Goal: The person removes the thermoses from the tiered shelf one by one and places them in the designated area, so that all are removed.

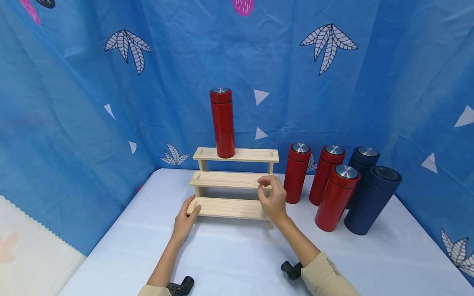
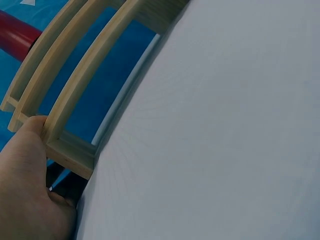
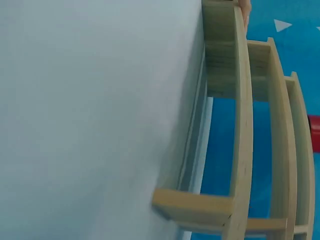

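Note:
A three-tier wooden display rack [image 1: 229,207] stands on the table, with a red thermos bottle [image 1: 223,123] upright on its top tier. My left hand [image 1: 184,222] grips the left end of the lowest board; in the left wrist view the hand [image 2: 30,180] lies against that end of the rack [image 2: 72,157]. My right hand [image 1: 273,199] is by the rack's right end, in front of the middle and lowest boards. Its thumb and fingers curve loosely apart and hold nothing. The right wrist view shows the rack [image 3: 242,125] but not the right hand itself.
Right of the rack stand three red thermos bottles [image 1: 297,172] [image 1: 326,176] [image 1: 337,199] and two dark blue ones [image 1: 364,158] [image 1: 372,201], close together. A blue patterned cloth [image 1: 237,53] hangs behind the white-covered table [image 1: 229,263].

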`<state>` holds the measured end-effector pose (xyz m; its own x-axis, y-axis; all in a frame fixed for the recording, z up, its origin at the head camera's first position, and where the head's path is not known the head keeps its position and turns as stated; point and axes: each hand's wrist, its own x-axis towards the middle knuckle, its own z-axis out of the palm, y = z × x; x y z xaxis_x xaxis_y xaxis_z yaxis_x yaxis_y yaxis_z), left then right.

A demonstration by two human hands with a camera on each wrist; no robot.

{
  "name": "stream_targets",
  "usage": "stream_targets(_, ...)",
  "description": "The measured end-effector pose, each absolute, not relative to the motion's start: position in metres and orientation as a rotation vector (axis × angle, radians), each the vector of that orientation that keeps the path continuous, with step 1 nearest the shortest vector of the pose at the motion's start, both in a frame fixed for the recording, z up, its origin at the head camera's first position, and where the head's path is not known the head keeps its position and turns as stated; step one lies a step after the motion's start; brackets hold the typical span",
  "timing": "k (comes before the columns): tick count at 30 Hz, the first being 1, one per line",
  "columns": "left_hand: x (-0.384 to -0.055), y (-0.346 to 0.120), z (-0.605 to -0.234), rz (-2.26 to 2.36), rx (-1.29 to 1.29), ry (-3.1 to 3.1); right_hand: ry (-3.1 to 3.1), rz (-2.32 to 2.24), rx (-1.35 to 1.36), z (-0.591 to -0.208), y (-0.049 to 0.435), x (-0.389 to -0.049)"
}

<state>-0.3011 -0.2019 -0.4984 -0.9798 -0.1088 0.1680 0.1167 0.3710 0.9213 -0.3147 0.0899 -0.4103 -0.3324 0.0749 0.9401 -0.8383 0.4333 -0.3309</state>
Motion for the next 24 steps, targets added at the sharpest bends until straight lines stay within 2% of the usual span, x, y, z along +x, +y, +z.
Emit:
stream_targets(6, -0.301, -0.202, -0.501, -1.681, -0.027, -2.421, -1.748, 1.099, 0.786, -0.383, 0.062, -0.352)
stream_targets(15, -0.301, -0.201, -0.497, -1.664, -0.016, -2.414, -1.962, 1.359, 0.714, -0.312, 0.031, -0.402)
stream_targets(24, -0.301, -0.203, -0.499, -1.659, -0.008, -2.413, -2.167, 1.559, 0.752, -0.305, 0.016, -0.414)
